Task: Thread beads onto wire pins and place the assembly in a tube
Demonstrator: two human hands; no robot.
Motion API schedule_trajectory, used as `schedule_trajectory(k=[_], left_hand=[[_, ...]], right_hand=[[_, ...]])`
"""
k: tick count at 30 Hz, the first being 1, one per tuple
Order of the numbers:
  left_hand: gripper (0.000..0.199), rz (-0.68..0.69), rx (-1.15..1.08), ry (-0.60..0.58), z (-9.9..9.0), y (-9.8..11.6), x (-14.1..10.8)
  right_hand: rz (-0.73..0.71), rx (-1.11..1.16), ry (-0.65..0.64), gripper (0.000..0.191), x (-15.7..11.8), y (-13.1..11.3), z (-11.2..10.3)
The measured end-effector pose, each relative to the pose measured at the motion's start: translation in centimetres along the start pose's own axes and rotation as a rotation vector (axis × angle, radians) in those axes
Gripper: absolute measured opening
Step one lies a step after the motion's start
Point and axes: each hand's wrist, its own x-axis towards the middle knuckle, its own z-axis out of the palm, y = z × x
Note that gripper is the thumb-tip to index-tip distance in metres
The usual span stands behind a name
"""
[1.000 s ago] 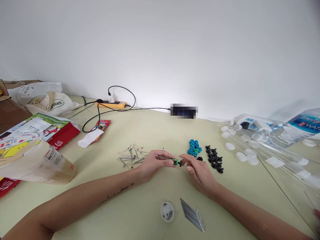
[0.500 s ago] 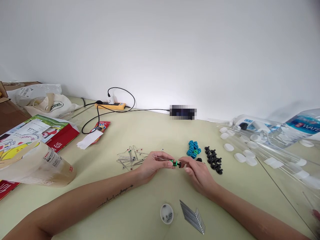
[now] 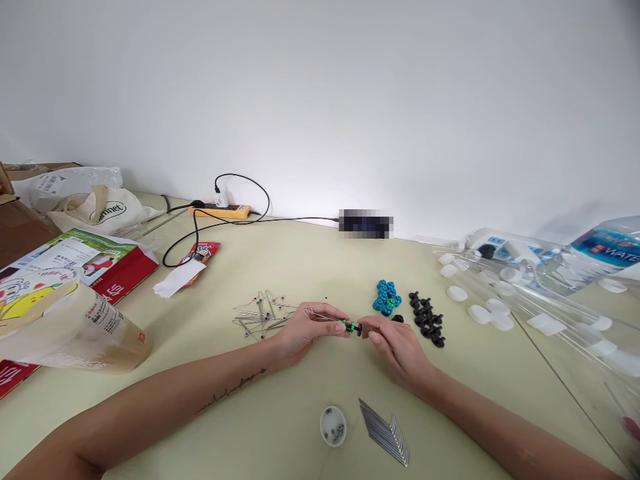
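Observation:
Near the middle of the table, my left hand [image 3: 314, 328] pinches a small green and black part [image 3: 352, 327] with a thin metal wire running back over the fingers. My right hand [image 3: 393, 343] is at its black end, fingertips drawn together against it; the exact contact is hard to see. Left of my left hand lie thin metal wires with small coloured ends [image 3: 260, 315]. Beyond my right hand are a cluster of blue parts [image 3: 387, 297] and rows of black parts [image 3: 427, 320].
Nearer me stand a small white cup [image 3: 333, 427] with metal bits and a row of metal rods [image 3: 384, 432]. A drink cup [image 3: 117, 333] is at left, a power strip [image 3: 225, 211] behind, clear tubes [image 3: 550, 310] and a water bottle [image 3: 605, 247] at right.
My right hand has shifted very slightly left, closer against the black end of the part. My left hand keeps its hold.

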Motion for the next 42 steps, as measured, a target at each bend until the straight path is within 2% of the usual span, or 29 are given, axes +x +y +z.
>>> schedule_trajectory(k=[8,14,21,24,29,32,38,42], left_hand=[[0.027,0.013,-0.003,0.004,-0.10,-0.15,0.09],[0.027,0.015,-0.014,0.004,-0.09,-0.21,0.17],[0.026,0.011,-0.006,-0.019,-0.09,-0.11,0.06],[0.025,0.015,0.002,-0.043,-0.17,-0.12,0.09],[0.023,0.021,-0.003,-0.054,-0.33,-0.24,0.13],[0.022,0.022,0.001,-0.058,-0.34,-0.26,0.15],[0.025,0.029,0.045,-0.072,-0.17,-0.23,0.14],[0.024,0.029,0.048,-0.060,-0.19,-0.17,0.09]], right_hand=[[0.035,-0.043,-0.006,0.028,0.04,0.02,0.02],[0.001,-0.050,-0.020,0.030,0.23,-0.20,-0.12],[0.031,-0.133,-0.122,0.036,0.36,-0.13,0.20],[0.018,-0.142,-0.150,0.030,0.39,-0.21,0.19],[0.020,-0.116,-0.139,0.019,0.43,-0.40,0.06],[0.010,-0.115,-0.128,0.022,0.37,-0.34,0.14],[0.001,-0.112,-0.128,0.040,0.24,0.04,0.30],[0.008,-0.100,-0.109,0.030,0.30,-0.04,0.20]])
